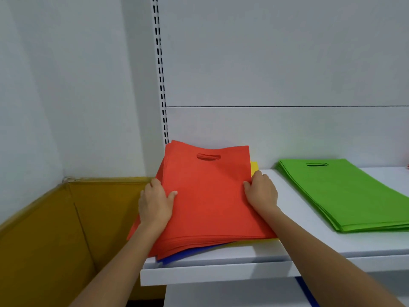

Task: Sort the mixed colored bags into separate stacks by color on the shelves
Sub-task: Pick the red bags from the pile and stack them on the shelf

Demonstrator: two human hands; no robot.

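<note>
Gripping a stack of flat orange-red fabric bags with cut-out handles [210, 196], the left hand [155, 200] curls round its left edge and the right hand [261, 191] round its right edge, thumbs on top. The stack lies between them at the left end of the white shelf [243, 253], over a yellow bag [254, 168] and a blue bag [177, 258]. A stack of green bags [345, 193] sits well apart on the right.

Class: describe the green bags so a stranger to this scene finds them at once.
Start at the white shelf. Its right part bears the green bags, a flat stack. The red bags to the left are held by left hand and right hand; the green lie untouched.
</note>
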